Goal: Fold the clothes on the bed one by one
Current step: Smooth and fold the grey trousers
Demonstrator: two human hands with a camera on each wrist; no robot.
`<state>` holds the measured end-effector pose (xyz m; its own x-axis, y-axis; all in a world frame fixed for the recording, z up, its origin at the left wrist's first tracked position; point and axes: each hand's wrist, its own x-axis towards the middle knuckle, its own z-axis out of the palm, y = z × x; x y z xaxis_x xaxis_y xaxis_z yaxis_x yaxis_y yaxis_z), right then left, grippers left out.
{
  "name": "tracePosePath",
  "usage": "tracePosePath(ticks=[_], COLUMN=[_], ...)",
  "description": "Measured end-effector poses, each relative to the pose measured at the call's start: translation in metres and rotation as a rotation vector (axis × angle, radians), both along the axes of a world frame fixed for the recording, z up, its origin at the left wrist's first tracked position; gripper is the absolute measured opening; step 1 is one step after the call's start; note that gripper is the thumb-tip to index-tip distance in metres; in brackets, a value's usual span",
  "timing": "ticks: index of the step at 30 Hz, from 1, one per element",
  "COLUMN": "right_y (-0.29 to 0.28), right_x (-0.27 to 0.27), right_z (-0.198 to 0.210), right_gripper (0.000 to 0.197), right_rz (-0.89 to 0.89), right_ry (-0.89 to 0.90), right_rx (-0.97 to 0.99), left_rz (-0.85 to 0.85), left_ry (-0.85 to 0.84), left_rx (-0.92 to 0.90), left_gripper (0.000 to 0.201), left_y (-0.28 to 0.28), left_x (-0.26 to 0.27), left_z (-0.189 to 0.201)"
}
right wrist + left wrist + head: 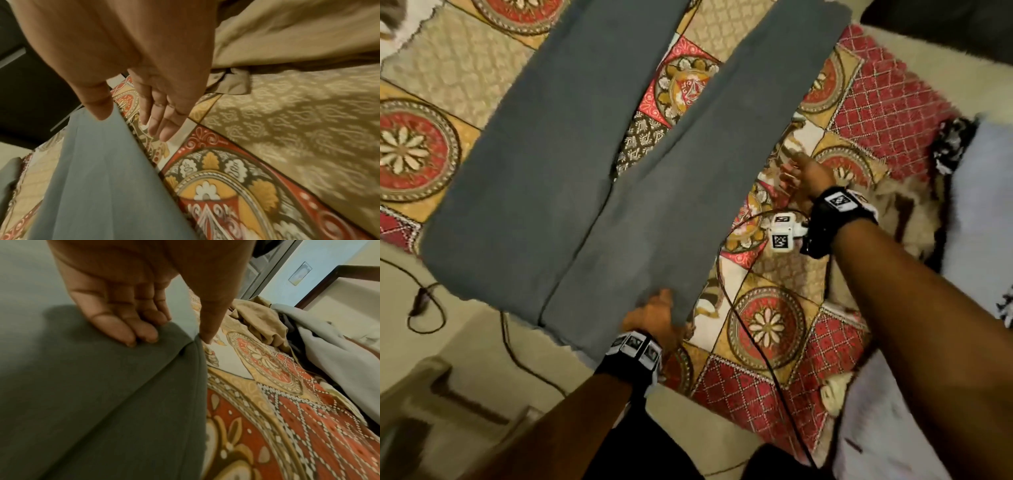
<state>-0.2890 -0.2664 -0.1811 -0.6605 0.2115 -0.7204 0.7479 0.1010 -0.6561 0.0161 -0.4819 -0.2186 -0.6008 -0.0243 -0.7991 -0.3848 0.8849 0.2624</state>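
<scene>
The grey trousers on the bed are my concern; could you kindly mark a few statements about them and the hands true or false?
1. The grey trousers lie flat, legs apart. True.
2. The right hand grips a trouser leg. False: it is open beside the leg, holding nothing.
3. The left hand holds the trousers' waist corner. True.
4. The bedsheet is plain white. False: it is patterned red and gold.

Grey trousers (571,178) lay flat on the patterned bedspread (774,325), legs spread in a V. The left hand (654,313) held a waist corner. The right hand (804,178), fingers extended, was over the bedspread just beside one leg.
</scene>
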Motion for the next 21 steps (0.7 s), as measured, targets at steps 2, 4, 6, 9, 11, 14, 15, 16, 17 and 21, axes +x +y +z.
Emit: tracePosePath(ticks=[2,4,6,9,11,14,15,16,17,21], right_y=[0.017,0.036,0.029,0.003,-0.007,-0.016,-0.026,-0.034,-0.032,-0.022], right_x=[-0.044,-0.084,-0.100,-0.107,-0.113,-0.132,-0.133,-0.138,-0.142,-0.158], right_z=[-0.029,-0.067,-0.079,-0.062,-0.053,-0.030,-0.021,-0.010,-0.010,0.001], right_gripper=[0.017,0.029,0.026,0.049,0.054,0.058,0.044,0.049,0.077,0.069], right_rz=[0.085,0.177,0.262,0.182,0.206,0.260,0.290,0.340,0.402,0.393], right_ry=[0.008,-0.011,-0.041,-0.064,-0.071,-0.091,-0.058,-0.031,-0.007,-0.035], right_rx=[0.035,0.099,0.089,0.074,0.090,0.084,0.121,0.196,0.267,0.273], left_rz=[-0.081,-0.086,-0.080,-0.119,-0.106,-0.085,-0.082,-0.074,-0.034,0.219], left_ry=[0.008,0.037,0.082,0.073,0.025,0.009,0.001,0.010,0.008,0.000], left_rx=[-0.027,0.026,0.071,0.042,0.017,-0.014,-0.023,-0.012,0.014,0.136], left_gripper=[0.069,0.067,0.058,0.066,0.072,0.067,0.063,0.059,0.057,0.054], left_y=[-0.004,-0.008,-0.012,-0.007,-0.002,0.004,0.004,0.003,0.001,-0.009], left_x=[-0.002,-0.001,0.002,0.006,0.008,0.008,0.008,0.009,0.013,0.021], left_z=[-0.007,-0.007,-0.006,0.000,-0.001,-0.002,-0.001,-0.003,-0.004,0.005])
